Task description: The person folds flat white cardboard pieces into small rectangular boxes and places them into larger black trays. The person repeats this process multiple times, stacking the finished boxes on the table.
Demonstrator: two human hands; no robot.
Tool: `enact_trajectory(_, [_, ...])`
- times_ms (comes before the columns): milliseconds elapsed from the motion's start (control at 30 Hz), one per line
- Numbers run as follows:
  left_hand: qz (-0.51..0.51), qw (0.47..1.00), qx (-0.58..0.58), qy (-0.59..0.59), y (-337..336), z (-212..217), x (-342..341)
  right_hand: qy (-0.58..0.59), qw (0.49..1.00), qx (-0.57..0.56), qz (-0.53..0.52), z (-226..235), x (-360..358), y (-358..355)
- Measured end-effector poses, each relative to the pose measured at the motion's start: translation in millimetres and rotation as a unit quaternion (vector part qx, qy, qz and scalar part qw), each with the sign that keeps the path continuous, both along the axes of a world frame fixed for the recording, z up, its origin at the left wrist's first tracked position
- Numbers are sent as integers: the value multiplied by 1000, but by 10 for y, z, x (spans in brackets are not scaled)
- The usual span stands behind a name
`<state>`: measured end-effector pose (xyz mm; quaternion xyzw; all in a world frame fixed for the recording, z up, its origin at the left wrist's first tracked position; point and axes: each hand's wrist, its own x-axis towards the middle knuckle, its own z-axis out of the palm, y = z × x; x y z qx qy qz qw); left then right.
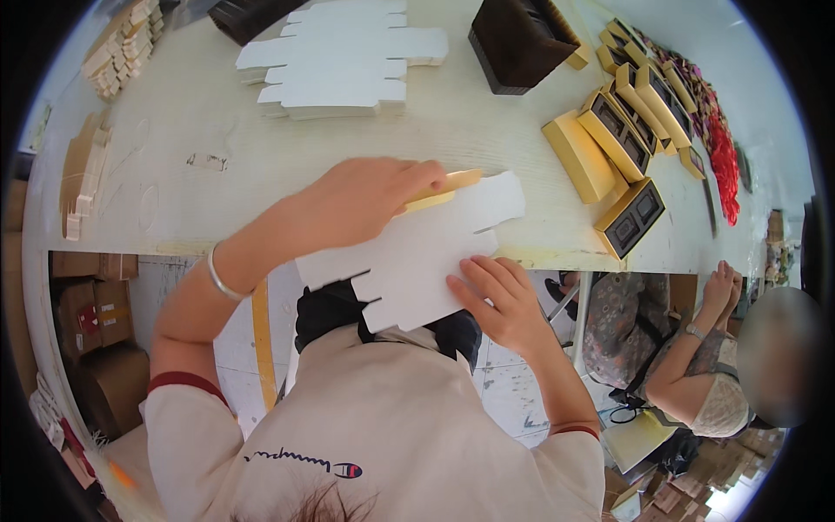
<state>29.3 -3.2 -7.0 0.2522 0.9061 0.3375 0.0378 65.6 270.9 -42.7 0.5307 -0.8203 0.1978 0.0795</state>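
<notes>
A flat cardboard box blank (426, 252), white on its upper face, lies tilted across the table's front edge, its near part over my lap. Along its far side a gold strip (442, 190) stands folded up. My left hand (357, 200) is closed on that folded strip, its fingers bent over the gold side. At the blank's right edge my right hand (500, 300) grips the card, fingers lying on the white face. What is under the blank is hidden.
A stack of white box blanks (335, 61) lies at the back. Dark brown trays (522, 43) stand right of it. Several gold boxes with dark inserts (631, 217) are heaped at the right. Cut card pieces (84, 178) lie left. A co-worker (696, 374) sits at the right.
</notes>
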Motion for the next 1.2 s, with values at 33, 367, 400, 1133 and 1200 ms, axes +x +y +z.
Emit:
enact_trajectory(33, [-7, 1000, -13, -3, 35, 55, -62, 11, 1000, -22, 4, -9, -51, -55])
enact_trajectory(367, [-29, 964, -81, 250, 67, -103, -138, 37, 997, -71, -17, 69, -227, -487])
enact_trajectory(400, [-19, 959, -75, 274, 62, -100, -73, 8, 998, -59, -24, 77, -194, -458])
enact_trajectory(1133, [112, 992, 45, 29, -282, 162, 143, -48, 993, 104, 3, 525, -567, -574])
enact_trajectory(1200, [85, 968, 123, -202, -287, 136, 87, 23, 992, 127, -17, 562, -561, -599])
